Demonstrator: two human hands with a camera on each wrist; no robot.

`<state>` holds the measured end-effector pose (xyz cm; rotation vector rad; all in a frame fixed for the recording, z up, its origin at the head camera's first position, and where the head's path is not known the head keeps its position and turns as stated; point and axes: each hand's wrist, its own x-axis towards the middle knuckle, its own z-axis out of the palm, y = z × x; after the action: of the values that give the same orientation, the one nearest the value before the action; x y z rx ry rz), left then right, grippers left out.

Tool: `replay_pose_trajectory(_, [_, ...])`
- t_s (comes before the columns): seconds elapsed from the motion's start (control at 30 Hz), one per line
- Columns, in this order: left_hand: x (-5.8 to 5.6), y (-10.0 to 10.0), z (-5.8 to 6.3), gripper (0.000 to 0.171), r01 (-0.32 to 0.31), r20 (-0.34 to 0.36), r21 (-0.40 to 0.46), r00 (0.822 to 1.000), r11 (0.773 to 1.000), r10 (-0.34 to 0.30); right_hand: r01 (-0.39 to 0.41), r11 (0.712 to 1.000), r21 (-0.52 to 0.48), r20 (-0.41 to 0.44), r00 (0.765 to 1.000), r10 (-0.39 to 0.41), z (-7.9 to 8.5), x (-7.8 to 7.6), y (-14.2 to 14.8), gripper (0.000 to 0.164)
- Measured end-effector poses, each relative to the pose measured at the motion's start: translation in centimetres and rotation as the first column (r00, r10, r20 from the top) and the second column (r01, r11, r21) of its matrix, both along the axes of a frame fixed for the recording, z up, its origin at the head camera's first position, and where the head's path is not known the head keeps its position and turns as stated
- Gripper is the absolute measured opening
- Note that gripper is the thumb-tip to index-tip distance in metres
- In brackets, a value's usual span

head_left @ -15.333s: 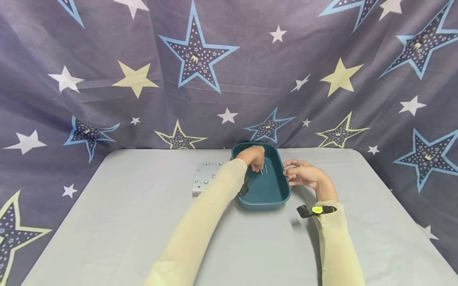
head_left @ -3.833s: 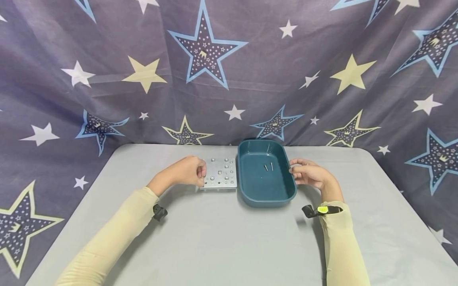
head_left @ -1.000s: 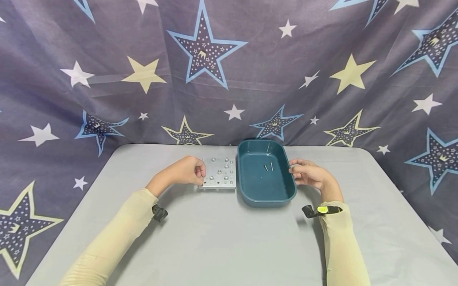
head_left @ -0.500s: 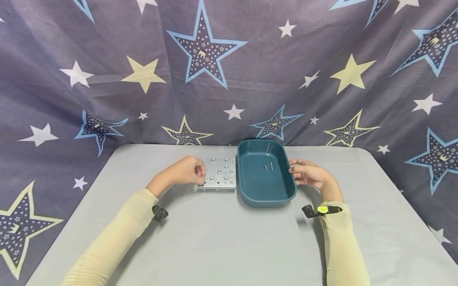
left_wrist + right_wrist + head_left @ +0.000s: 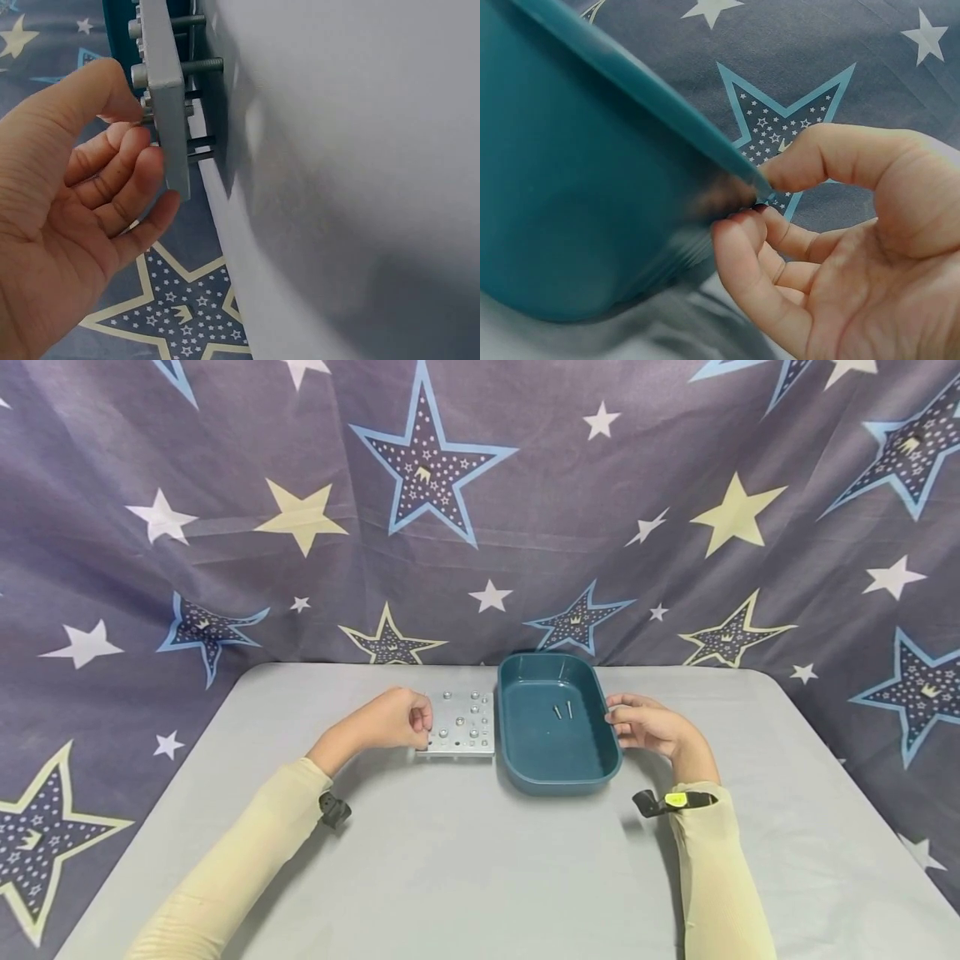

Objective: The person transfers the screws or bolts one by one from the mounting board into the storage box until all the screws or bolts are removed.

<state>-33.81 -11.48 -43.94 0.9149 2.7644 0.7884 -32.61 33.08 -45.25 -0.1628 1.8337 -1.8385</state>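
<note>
A silver metal plate (image 5: 452,743) with several bolts set in it lies at the back of the table. At its left side my left hand (image 5: 390,718) pinches a small bolt (image 5: 148,118) between thumb and fingers, close against the plate's top face. In the left wrist view, threaded bolt shanks (image 5: 204,65) stick out of the plate's underside. My right hand (image 5: 651,727) holds the right rim of a teal tray (image 5: 558,781), with the thumb over the lip and fingers below, as the right wrist view shows. Two loose bolts (image 5: 569,709) lie inside the tray.
The tray stands just right of the plate, near the table's back edge. Behind the grey-covered table (image 5: 480,860) hangs a dark curtain (image 5: 465,577) printed with stars. Each wrist wears a black strap with a camera (image 5: 334,808).
Earlier, my left hand reached into the tray by the bolts; later it moved left to the plate's left side. Over the last second it barely shifts. My right hand stays at the tray rim.
</note>
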Motion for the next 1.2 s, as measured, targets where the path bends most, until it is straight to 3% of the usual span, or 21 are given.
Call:
replay_pose_trajectory(0.6, [0.2, 0.6, 0.5, 0.017, 0.05, -0.076, -0.026, 0.996, 0.998, -0.052, 0.013, 1.0, 0.014, 0.007, 1.0, -0.013, 0.0, -0.1, 0.0, 0.024])
replay_pose_trajectory(0.9, [0.3, 0.9, 1.3, 0.021, 0.077, -0.062, -0.091, 0.995, 0.993, -0.083, 0.017, 1.0, 0.008, 0.014, 1.0, -0.017, 0.2, -0.1, -0.1, 0.024])
replay_pose_trajectory(1.2, [0.5, 0.8, 1.5, 0.026, 0.104, -0.043, -0.1, 0.993, 0.99, -0.109, -0.009, 1.0, -0.004, 0.0, 1.0, 0.009, 0.0, -0.1, 0.1, 0.024])
